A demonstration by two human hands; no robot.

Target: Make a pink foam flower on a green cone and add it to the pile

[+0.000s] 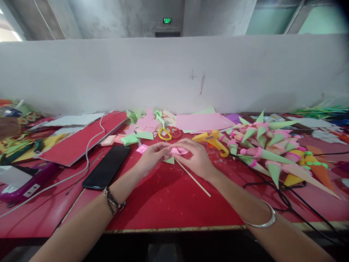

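Between my two hands is a small pink piece (178,150); whether it is clay or folded paper I cannot make out. The fingertips of my left hand (152,156) pinch its left end. My right hand (199,156) curls over its right side, thumb below and fingers above. A thin pale wooden stick (194,178) slants down to the right from beneath my hands, its upper end hidden. Just left of my left hand lies a bright pink packet (142,148). A pale green paper scrap (170,160) shows under the fingers.
A yellow glue gun (212,140) and a pile of paper cones (261,145) lie right, among black cords (286,203). Scissors (165,134) and pink sheets (201,122) are behind my hands. A black phone (107,167), white cable (87,153) and purple power strip (29,182) lie left.
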